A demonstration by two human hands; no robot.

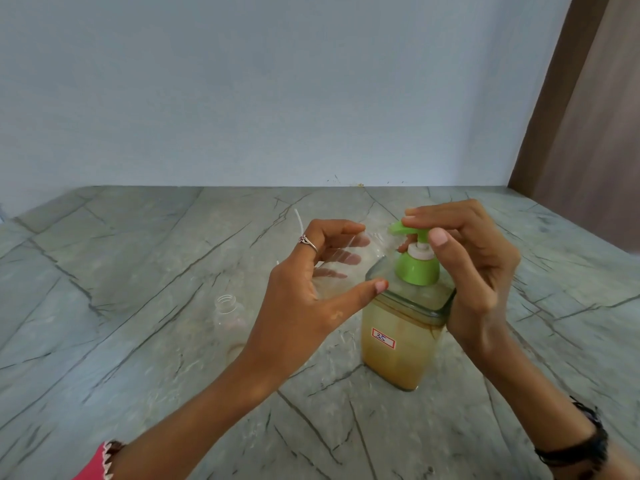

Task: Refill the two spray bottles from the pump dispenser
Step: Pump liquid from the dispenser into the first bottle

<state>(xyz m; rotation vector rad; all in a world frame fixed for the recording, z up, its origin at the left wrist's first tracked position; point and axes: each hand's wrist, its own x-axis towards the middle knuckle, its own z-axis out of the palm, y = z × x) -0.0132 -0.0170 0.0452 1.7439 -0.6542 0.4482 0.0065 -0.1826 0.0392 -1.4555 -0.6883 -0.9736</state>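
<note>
Green pump [417,252] is the landmark here, sitting on the dispenser [405,337] at mid-tabletop [138,258]. Right hand [474,268] is on it, fingers laid over the nozzle head, thumb beside the stem, palm against the dispenser's shoulder. Left hand [311,299] wraps a clear bottle [356,261], tipped so its mouth seems to sit just under the spout, though glare makes the exact line-up hard to read.

Risk now, I'd say: if that mouth is off the spout, a press sends liquid down the dispenser's side or onto the tabletop. A hard push could also rock the dispenser, since only the pressing hand steadies it. The see-through bottle may slip if liquid reaches the fingers.

Contents: the dispenser holds cloudy amber liquid, nearly up to its shoulder, with a red-bordered label on the front. The held bottle looks empty. Left of the pump, a second bottle [228,323] stands uncapped on the tabletop, seemingly empty too.
</note>
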